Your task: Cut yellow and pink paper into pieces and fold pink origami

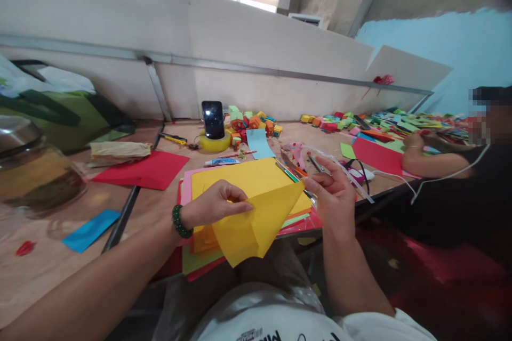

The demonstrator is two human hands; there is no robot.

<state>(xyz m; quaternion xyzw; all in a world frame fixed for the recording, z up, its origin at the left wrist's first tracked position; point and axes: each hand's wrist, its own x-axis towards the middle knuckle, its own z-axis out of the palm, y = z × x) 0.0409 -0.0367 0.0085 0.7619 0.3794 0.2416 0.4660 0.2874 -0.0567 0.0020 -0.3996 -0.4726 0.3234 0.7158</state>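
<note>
The left grip is pinching the yellow sheet near its upper edge, while the right grip is holding its corner, probably so that it is not drooping, partly above the paper stack lying on the surface

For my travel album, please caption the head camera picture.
The left hand pinches a yellow sheet, the right hand at its corner, by stacked coloured paper.
</note>
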